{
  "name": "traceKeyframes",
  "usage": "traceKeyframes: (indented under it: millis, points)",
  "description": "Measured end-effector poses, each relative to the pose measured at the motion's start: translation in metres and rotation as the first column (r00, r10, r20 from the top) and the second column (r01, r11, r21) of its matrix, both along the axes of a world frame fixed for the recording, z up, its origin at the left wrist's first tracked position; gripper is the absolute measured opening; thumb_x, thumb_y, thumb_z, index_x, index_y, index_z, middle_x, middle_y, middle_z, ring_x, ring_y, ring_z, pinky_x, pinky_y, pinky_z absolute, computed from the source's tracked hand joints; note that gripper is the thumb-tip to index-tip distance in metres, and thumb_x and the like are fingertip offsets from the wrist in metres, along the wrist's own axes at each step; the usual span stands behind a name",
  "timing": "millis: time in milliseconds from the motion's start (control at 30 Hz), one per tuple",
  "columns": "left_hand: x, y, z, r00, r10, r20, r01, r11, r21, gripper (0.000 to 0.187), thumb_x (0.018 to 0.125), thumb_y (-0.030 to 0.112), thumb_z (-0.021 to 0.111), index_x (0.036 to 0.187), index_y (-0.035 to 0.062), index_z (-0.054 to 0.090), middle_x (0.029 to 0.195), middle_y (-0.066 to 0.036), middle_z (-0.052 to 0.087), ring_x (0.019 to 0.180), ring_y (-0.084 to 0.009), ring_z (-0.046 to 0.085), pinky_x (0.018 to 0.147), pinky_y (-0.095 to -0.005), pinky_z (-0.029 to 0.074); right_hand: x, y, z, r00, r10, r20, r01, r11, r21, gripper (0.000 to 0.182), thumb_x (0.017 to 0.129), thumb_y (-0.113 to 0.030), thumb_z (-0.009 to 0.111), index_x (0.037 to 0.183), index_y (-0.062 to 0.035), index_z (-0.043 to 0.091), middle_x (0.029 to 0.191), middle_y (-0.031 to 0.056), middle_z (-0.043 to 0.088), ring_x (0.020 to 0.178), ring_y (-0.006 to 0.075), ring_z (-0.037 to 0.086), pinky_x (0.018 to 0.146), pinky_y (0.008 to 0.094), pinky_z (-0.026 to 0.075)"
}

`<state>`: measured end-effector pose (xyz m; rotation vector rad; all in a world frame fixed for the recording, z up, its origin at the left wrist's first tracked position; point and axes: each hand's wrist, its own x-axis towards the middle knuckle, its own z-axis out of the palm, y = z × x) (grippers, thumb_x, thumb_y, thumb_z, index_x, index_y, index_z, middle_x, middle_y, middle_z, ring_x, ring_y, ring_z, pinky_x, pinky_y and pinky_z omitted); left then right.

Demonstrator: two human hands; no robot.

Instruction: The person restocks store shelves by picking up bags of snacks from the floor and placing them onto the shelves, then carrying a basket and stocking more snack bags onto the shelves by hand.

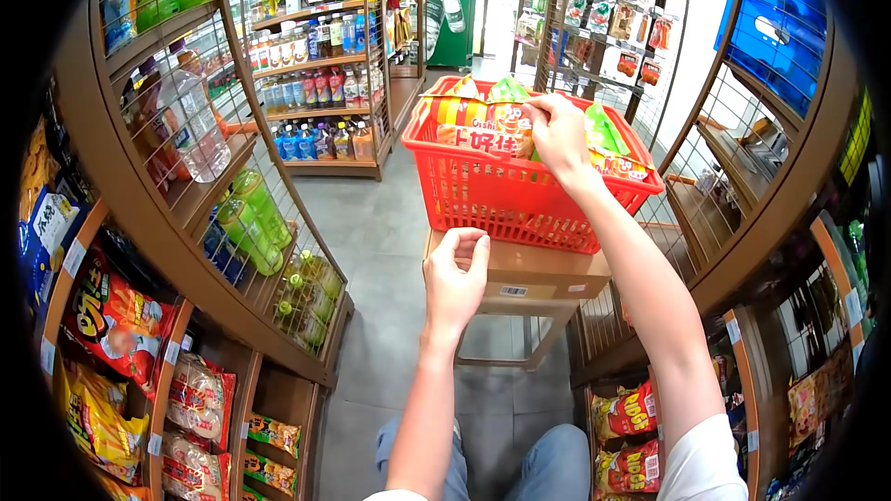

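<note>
A red plastic basket (520, 199) stands on a cardboard box, filled with snack bags. My right hand (560, 133) reaches over its near rim, fingers pinched at the upper edge of a red and yellow snack bag (481, 130) with white lettering. The fingertips partly hide that edge. In front of the basket, lower and to the left, hovers my left hand (455, 276), loosely curled with nothing visible in it. Green-topped bags (603, 130) lie in the basket on the right, partly behind my right hand.
Below the basket is the cardboard box (548, 269) on a pale stool (529, 362). Shelves of snack bags (121, 325) and bottles (190, 121) flank me on the left. A wire rack (733, 139) rises on the right. Drink shelves (320, 60) stand farther back.
</note>
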<state>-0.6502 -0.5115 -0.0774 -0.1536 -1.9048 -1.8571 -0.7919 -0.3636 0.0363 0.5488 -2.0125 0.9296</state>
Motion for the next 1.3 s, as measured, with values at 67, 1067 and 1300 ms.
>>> traceKeyframes:
  millis: [67, 1067, 1300]
  points:
    - [0.003, -0.004, 0.003, 1.0, 0.014, -0.011, -0.014, 1.0, 0.006, 0.015, 0.091, 0.014, 0.063, 0.096, 0.0003, 0.064, 0.082, -0.005, 0.067, 0.075, -0.0092, 0.062, 0.064, -0.0235, 0.05, -0.005, -0.001, -0.003, 0.997, -0.017, -0.075, 0.015, 1.0, -0.023, 0.012, 0.083, -0.006, 0.062, 0.089, 0.0016, 0.069, 0.085, 0.0193, 0.065, 0.083, 0.0351, 0.062, 0.078, 0.0394, 0.047]
    - [0.016, -0.011, 0.005, 0.394, -0.919, 0.032, 0.885, 0.388, 0.258, 0.069, 0.094, 0.051, 0.049, 0.141, 0.001, 0.036, 0.137, -0.014, 0.047, 0.124, -0.0251, 0.048, 0.099, -0.0423, 0.043, 0.235, 0.066, -0.035, 0.981, -0.168, 0.102, 0.196, 0.874, -0.445, 0.006, 0.092, -0.002, 0.059, 0.088, 0.0019, 0.063, 0.084, 0.0035, 0.061, 0.076, 0.008, 0.057, 0.069, 0.0221, 0.046]
    - [0.019, 0.022, -0.009, 0.327, -0.94, 0.095, 0.912, 0.341, 0.229, 0.093, 0.083, 0.056, 0.066, 0.144, -0.002, 0.028, 0.141, -0.011, 0.042, 0.13, -0.0189, 0.039, 0.108, -0.0348, 0.032, 0.22, 0.085, -0.059, 0.876, -0.44, 0.199, 0.481, 0.759, -0.438, 0.011, 0.09, -0.009, 0.062, 0.089, 0.0025, 0.065, 0.079, 0.0055, 0.06, 0.066, 0.01, 0.053, 0.059, 0.0248, 0.043]
